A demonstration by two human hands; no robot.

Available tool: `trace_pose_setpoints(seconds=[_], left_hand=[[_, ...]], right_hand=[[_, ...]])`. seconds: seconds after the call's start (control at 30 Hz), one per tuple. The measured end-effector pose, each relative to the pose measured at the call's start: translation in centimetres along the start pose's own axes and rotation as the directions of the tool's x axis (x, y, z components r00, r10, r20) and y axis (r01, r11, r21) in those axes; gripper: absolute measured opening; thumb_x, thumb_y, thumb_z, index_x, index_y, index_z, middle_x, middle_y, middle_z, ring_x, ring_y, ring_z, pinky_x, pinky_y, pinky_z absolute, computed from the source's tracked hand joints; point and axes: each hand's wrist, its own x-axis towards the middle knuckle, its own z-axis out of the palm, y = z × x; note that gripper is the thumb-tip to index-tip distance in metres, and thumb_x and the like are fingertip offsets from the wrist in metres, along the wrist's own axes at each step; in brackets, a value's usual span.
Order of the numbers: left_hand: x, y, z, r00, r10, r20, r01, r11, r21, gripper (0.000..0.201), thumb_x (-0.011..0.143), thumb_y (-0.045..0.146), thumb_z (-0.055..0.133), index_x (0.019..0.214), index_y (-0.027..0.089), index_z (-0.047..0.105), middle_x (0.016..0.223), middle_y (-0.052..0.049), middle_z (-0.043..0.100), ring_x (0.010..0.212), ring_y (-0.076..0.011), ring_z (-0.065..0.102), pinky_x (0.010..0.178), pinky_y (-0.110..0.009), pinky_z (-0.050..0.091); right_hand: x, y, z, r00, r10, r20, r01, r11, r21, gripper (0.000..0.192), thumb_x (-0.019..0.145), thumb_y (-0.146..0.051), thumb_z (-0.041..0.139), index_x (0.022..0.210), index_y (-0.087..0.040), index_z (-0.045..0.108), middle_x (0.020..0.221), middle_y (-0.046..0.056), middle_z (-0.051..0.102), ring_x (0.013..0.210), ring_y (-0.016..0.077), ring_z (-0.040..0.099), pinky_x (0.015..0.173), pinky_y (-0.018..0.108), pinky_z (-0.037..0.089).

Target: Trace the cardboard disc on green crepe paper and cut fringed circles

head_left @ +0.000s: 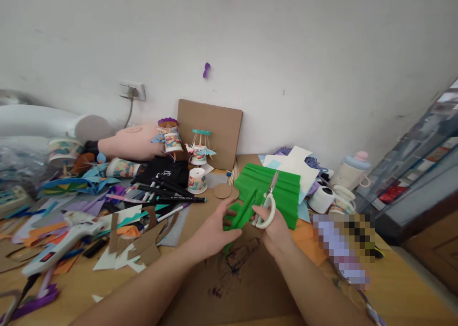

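Bare forearms (153, 288) angled inward, left hand (218, 228) loosely curled, right hand (272, 225) gripping.
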Motion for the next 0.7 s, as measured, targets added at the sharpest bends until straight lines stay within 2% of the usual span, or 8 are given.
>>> trace_pose_setpoints(seconds=[0.1,0.17,0.3,0.43,0.5,0.6,0.67,0.7], left_hand=[[0.2,-0.6,-0.1,0.996,-0.092,-0.008,0.091,0.989,-0.119,0.045,0.067,0.026,0.071,0.111,0.018,0.065,0.104,-0.008,0.072,0.094,-0.0246,0.065,0.082,-0.033,0.048],[0.3,-0.7,-0.6,0.985,-0.173,0.022,0.173,0.952,-0.251,0.034,0.069,0.031,0.071,0.100,0.017,0.069,0.094,-0.006,0.075,0.082,-0.0228,0.067,0.075,-0.031,0.049],[0.0,-0.1,-1.8,0.976,-0.218,-0.001,0.200,0.898,-0.392,0.033,0.062,0.035,0.080,0.087,0.016,0.070,0.081,-0.006,0.075,0.069,-0.0199,0.067,0.067,-0.029,0.050],[0.1,0.1,-2.6,0.970,-0.205,-0.134,0.137,0.909,-0.395,0.031,0.057,0.036,0.084,0.073,0.016,0.066,0.068,-0.002,0.071,0.059,-0.0154,0.063,0.059,-0.025,0.047],[0.2,0.1,-2.8,0.966,-0.198,-0.166,0.121,0.914,-0.388,0.030,0.057,0.035,0.085,0.067,0.016,0.064,0.062,0.000,0.068,0.054,-0.0124,0.059,0.054,-0.022,0.043],[0.2,0.3,-3.0,0.969,-0.221,-0.110,0.147,0.875,-0.462,0.025,0.060,0.030,0.084,0.069,0.017,0.065,0.065,0.000,0.070,0.056,-0.0128,0.061,0.056,-0.022,0.046],[0.0,0.6,-3.0,0.975,-0.221,0.009,0.187,0.804,-0.565,0.024,0.067,0.032,0.079,0.083,0.017,0.069,0.084,-0.005,0.075,0.073,-0.0184,0.069,0.068,-0.027,0.051],[-0.1,0.8,-3.0,0.978,-0.196,0.078,0.201,0.760,-0.618,0.029,0.071,0.036,0.075,0.093,0.017,0.070,0.096,-0.008,0.076,0.086,-0.0222,0.070,0.077,-0.031,0.052]], right_hand=[[0.0,0.5,-0.7,1.000,0.004,0.021,-0.004,1.000,0.028,0.033,0.053,-0.033,0.078,0.063,-0.021,0.049,0.046,-0.008,0.051,0.045,0.0106,0.048,0.045,0.023,0.037],[-0.1,0.6,-0.9,0.999,0.009,0.049,-0.011,0.999,0.041,0.032,0.053,-0.032,0.078,0.064,-0.021,0.050,0.047,-0.008,0.050,0.045,0.0109,0.048,0.045,0.024,0.038],[-0.2,0.7,-1.0,0.998,-0.005,0.063,0.001,0.998,0.064,0.033,0.054,-0.031,0.078,0.067,-0.022,0.049,0.048,-0.009,0.048,0.046,0.0106,0.047,0.046,0.024,0.038],[0.0,1.1,-1.4,0.999,-0.035,0.029,0.033,0.997,0.063,0.035,0.056,-0.031,0.080,0.073,-0.023,0.050,0.049,-0.010,0.046,0.045,0.0107,0.046,0.045,0.024,0.037],[0.2,1.5,-1.6,0.998,-0.055,0.003,0.055,0.996,0.067,0.039,0.056,-0.029,0.080,0.081,-0.023,0.051,0.051,-0.011,0.046,0.045,0.0109,0.047,0.045,0.024,0.037],[0.3,1.8,-1.6,0.997,-0.065,-0.027,0.067,0.995,0.077,0.040,0.057,-0.029,0.080,0.086,-0.023,0.053,0.052,-0.011,0.047,0.046,0.0115,0.048,0.046,0.025,0.038],[0.3,1.9,-1.4,0.997,-0.063,-0.045,0.067,0.993,0.092,0.041,0.056,-0.029,0.080,0.088,-0.024,0.053,0.052,-0.011,0.047,0.046,0.0118,0.048,0.046,0.025,0.039],[0.2,1.9,-1.2,0.996,-0.062,-0.057,0.068,0.992,0.104,0.042,0.056,-0.029,0.079,0.088,-0.024,0.052,0.052,-0.011,0.047,0.047,0.0118,0.048,0.046,0.025,0.039]])
